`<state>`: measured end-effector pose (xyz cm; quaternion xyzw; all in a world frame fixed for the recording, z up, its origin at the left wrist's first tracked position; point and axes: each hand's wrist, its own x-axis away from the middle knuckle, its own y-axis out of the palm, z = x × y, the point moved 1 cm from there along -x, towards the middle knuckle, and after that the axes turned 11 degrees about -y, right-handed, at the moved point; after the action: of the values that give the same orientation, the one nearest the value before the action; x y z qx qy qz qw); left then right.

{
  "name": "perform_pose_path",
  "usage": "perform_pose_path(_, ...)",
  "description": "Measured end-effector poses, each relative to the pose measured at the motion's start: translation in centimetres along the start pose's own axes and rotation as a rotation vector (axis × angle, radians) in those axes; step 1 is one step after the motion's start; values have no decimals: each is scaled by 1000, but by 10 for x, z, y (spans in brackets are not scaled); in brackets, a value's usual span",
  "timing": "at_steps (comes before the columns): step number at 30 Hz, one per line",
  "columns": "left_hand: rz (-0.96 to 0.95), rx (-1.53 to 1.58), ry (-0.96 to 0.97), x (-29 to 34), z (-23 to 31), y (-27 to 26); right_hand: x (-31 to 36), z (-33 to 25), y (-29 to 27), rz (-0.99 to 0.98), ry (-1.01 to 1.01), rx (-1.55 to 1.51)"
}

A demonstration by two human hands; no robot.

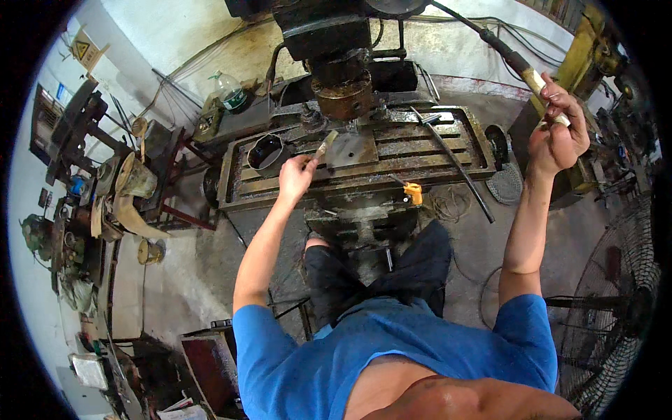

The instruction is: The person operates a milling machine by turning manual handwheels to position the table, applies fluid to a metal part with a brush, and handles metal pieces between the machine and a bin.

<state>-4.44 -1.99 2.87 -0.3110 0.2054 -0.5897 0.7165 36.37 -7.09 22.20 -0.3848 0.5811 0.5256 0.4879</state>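
With fingers [309,163] pinched together, holding one brush [325,145] in the left hand [297,177] near one pot [269,169]; gripping one lever [535,82] in the curled right hand [562,136], forearm [527,227] extended.

We see a loose, round-necked blue T-shirt [427,339] — its short sleeves [523,325] ending above the elbows — over near-black shorts [422,264] with a knee [316,242] showing, the left hand [296,178] and right hand [558,143] both bare.
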Motion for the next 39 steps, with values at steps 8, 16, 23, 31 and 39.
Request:
perform_pose_path(8,151,2,-23,-56,38,36,3,-6,2,41,16,58)
perform_pose_path(16,170,35,-27,-72,25,61,16,-4,-2,34,30,26)
perform_pose_path(23,108,163,79,-66,18,61,25,-6,-1,47,43,11)
perform_pose_path(31,-24,237,190,-32,19,43,37,-7,-4,45,68,-20)
perform_pose_path(39,-11,282,227,-28,-13,37,53,-5,-10,24,68,-79)
